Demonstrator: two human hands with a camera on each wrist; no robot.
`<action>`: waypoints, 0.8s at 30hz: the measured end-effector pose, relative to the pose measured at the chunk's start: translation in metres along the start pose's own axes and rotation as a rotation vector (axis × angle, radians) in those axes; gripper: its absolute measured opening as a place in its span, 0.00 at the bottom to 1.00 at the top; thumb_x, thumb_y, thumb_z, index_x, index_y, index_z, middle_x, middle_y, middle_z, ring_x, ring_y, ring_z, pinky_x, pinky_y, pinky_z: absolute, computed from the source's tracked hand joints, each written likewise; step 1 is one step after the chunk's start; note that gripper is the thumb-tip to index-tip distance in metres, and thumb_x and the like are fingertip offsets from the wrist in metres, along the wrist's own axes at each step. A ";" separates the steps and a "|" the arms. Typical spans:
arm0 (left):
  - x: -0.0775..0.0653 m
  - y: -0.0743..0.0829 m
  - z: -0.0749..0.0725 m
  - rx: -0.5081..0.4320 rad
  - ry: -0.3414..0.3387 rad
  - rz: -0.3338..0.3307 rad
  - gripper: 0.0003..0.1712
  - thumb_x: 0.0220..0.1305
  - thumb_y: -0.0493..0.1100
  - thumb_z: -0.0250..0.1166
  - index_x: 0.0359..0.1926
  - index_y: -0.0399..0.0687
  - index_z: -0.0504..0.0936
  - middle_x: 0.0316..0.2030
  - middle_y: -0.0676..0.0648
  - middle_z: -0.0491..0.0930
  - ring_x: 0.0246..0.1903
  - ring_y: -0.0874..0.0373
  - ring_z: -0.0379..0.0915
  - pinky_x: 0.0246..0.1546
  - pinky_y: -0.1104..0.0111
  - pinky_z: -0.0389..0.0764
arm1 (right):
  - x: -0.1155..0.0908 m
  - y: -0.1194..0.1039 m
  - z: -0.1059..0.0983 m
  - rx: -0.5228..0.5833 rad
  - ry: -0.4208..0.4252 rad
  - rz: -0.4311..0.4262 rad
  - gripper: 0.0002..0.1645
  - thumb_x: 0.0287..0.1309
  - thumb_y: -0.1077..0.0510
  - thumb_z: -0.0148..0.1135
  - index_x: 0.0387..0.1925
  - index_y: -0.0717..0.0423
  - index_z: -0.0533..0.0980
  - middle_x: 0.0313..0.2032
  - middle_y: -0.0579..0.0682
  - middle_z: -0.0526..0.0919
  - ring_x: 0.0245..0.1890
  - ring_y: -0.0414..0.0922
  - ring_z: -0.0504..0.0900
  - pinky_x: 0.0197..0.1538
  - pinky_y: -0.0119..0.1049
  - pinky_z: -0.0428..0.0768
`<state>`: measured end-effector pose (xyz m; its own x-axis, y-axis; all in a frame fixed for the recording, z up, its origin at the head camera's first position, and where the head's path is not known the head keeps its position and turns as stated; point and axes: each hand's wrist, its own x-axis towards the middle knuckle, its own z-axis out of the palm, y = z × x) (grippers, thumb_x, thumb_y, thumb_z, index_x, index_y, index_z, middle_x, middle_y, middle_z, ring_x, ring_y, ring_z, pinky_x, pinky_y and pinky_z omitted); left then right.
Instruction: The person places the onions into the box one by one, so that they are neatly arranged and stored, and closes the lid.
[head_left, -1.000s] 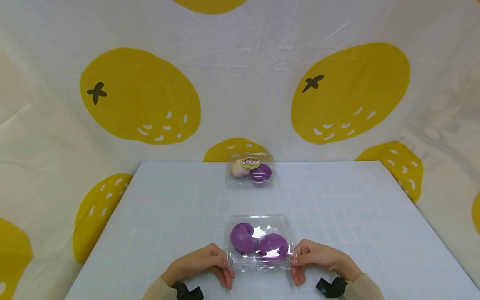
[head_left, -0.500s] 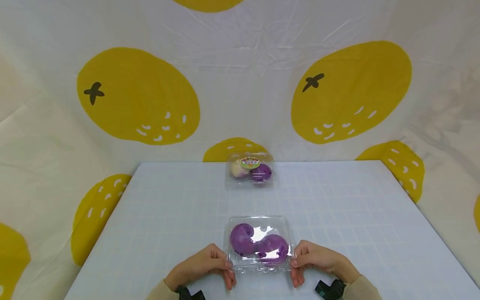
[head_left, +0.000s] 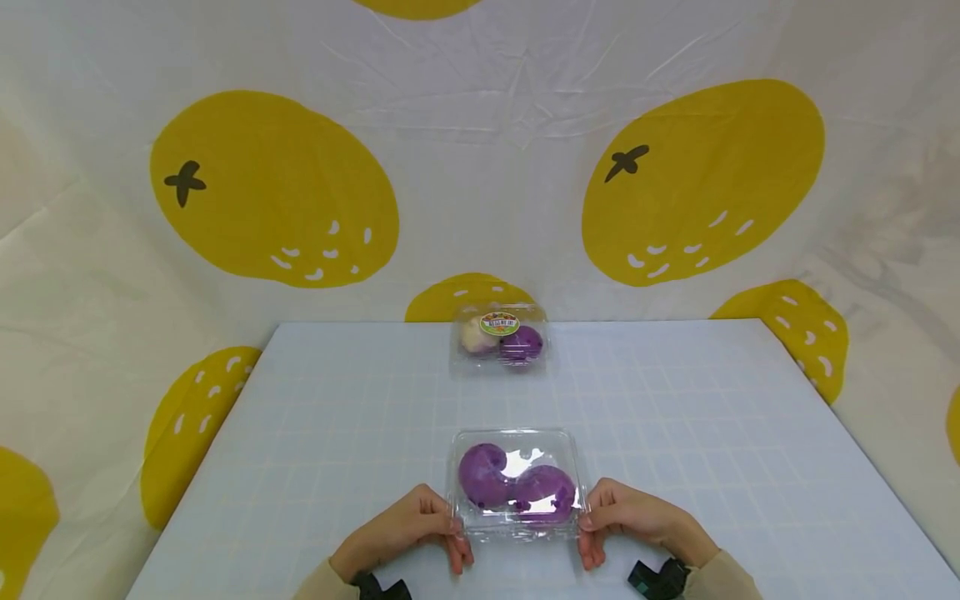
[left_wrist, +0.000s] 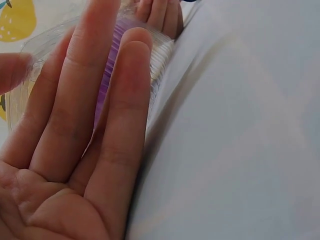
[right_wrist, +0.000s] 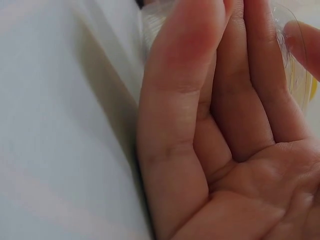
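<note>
A clear plastic clamshell box [head_left: 517, 531] lies near the front of the table, holding two purple rounded items [head_left: 482, 477] of a kind I cannot tell. My left hand [head_left: 412, 523] pinches the box's near left corner between thumb and fingers. At the near right corner, my right hand [head_left: 637, 518] pinches the rim likewise. The left wrist view shows the left hand [left_wrist: 90, 115] beside the box wall, thumb on its edge. In the right wrist view the right hand [right_wrist: 215, 115] hides most of the box [right_wrist: 291, 60].
Farther back, a second clear box [head_left: 465, 367] with a label holds one pale and one purple round item [head_left: 521, 344]. The white table [head_left: 360, 408] ends in front of a cloth backdrop [head_left: 487, 167] printed with yellow fruit.
Both hands stay at the box's near corners, and the box stays put. Only a slight shift of the head view is visible.
</note>
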<state>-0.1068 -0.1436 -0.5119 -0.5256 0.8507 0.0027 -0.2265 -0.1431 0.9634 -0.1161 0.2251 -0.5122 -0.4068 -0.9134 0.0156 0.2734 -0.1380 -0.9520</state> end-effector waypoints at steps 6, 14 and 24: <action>0.001 0.001 -0.001 0.020 0.002 0.014 0.18 0.74 0.32 0.49 0.37 0.14 0.77 0.35 0.22 0.80 0.32 0.57 0.86 0.51 0.60 0.81 | 0.001 -0.002 0.002 0.014 0.007 -0.005 0.21 0.69 0.67 0.44 0.32 0.90 0.70 0.29 0.85 0.70 0.30 0.38 0.85 0.37 0.32 0.84; 0.000 0.003 0.000 0.031 0.002 0.036 0.18 0.74 0.31 0.48 0.37 0.15 0.78 0.35 0.20 0.79 0.35 0.55 0.86 0.51 0.61 0.82 | 0.002 -0.004 0.004 0.058 0.045 0.010 0.21 0.69 0.68 0.44 0.32 0.90 0.69 0.31 0.62 0.88 0.30 0.39 0.85 0.37 0.30 0.84; 0.000 0.007 0.002 0.019 0.012 -0.031 0.17 0.74 0.32 0.50 0.39 0.16 0.78 0.36 0.30 0.85 0.36 0.54 0.86 0.53 0.54 0.80 | 0.002 -0.004 0.004 0.034 0.050 0.010 0.20 0.68 0.68 0.44 0.30 0.89 0.69 0.25 0.85 0.68 0.27 0.38 0.84 0.33 0.29 0.83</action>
<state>-0.1071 -0.1434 -0.5044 -0.5286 0.8483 -0.0302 -0.2276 -0.1074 0.9678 -0.1147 0.2228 -0.5069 -0.4464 -0.8948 -0.0095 0.3065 -0.1429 -0.9411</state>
